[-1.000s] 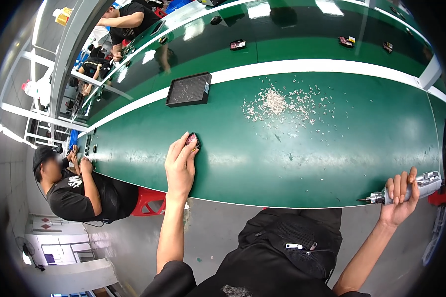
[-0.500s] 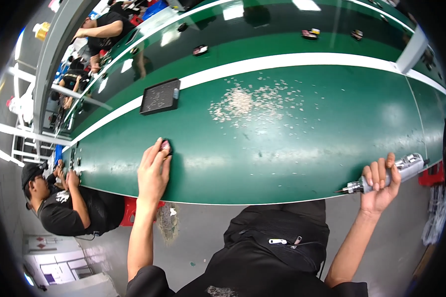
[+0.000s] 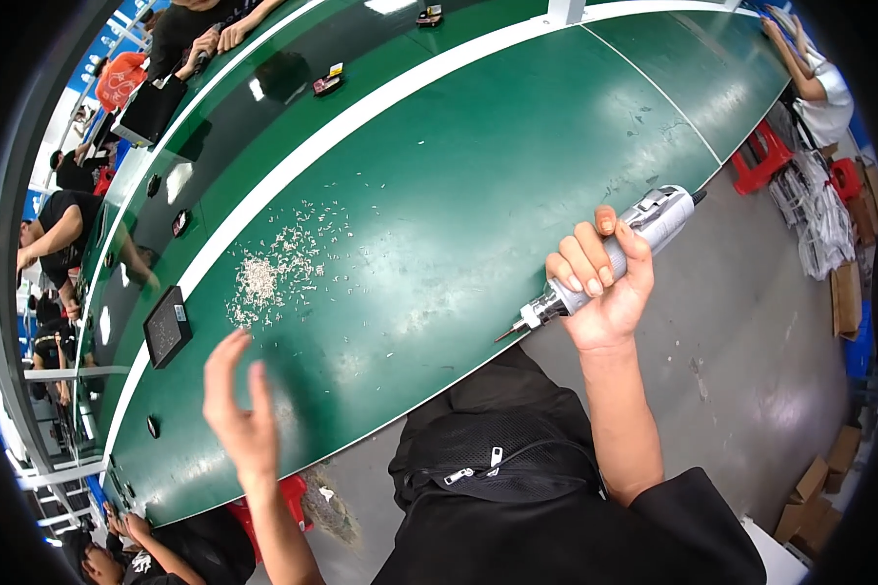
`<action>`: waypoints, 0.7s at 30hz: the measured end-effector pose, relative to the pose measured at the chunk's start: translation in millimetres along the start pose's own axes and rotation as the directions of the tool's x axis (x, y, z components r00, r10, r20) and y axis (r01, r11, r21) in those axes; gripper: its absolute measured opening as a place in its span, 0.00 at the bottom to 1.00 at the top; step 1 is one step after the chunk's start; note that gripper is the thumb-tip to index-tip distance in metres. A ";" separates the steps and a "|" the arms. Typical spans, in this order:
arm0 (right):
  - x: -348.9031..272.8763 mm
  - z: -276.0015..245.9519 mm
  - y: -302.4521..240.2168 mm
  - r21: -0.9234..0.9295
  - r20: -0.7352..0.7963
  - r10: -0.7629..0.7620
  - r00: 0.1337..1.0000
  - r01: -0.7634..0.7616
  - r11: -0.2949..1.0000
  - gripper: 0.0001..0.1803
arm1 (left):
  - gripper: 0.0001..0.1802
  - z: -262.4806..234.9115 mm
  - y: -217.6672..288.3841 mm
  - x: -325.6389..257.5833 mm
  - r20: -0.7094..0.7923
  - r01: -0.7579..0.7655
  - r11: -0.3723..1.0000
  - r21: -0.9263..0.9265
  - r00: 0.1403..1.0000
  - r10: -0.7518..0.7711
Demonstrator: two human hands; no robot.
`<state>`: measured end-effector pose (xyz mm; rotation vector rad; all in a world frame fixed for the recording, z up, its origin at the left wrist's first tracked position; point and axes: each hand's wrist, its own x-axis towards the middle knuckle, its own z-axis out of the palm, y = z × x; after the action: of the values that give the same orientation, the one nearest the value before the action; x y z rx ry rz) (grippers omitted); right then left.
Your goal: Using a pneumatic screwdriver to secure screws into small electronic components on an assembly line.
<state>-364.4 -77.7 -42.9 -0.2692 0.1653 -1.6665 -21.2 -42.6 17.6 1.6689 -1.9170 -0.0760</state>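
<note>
My right hand [image 3: 603,278] is wrapped round a grey electric screwdriver [image 3: 654,226]. Its thin bit points down and left, close to the near edge of the green table [image 3: 478,224]. Over the table's left part, my left hand [image 3: 242,414] is open, thumb and fingers apart, a little blurred, with nothing visible in it. A small dark part [image 3: 153,426] lies on the table left of that hand. Beyond my fingertips spreads a pile of small pale pieces [image 3: 260,280], loosely scattered at its edges. The black shallow tray [image 3: 169,329] lies left of the pile, holding some small pieces.
Past the white strip [image 3: 293,161], dark parts with coloured bits [image 3: 329,82] lie on a green surface. Co-workers sit along the far side and at the lower left. A red stool [image 3: 761,158], wrapped bundles [image 3: 812,219] and cardboard boxes [image 3: 829,483] stand at the right.
My view has turned to the right. My left hand has let go of the small dark and pink part and opened. The screwdriver stays in my right hand.
</note>
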 end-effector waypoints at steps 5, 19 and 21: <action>-1.6 -0.8 -4.2 -0.001 0.005 -0.004 1.000 0.004 1.000 0.08 | 0.16 86.2 99.6 20.5 0.114 -0.412 0.864 -0.289 0.881 0.459; -1.6 -4.7 -4.7 0.012 0.069 0.040 0.997 -0.041 0.999 0.08 | 0.16 110.3 117.1 46.2 0.353 -0.804 0.592 0.061 0.572 0.741; -1.1 -5.7 -5.1 0.013 0.076 0.047 0.996 -0.048 0.999 0.08 | 0.16 108.4 116.4 51.7 0.377 -0.793 0.609 -0.002 0.563 0.735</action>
<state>-370.7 -76.3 -47.1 -0.3143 0.1014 -1.6069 -176.4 -101.2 -3.7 0.7676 -2.8456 0.1634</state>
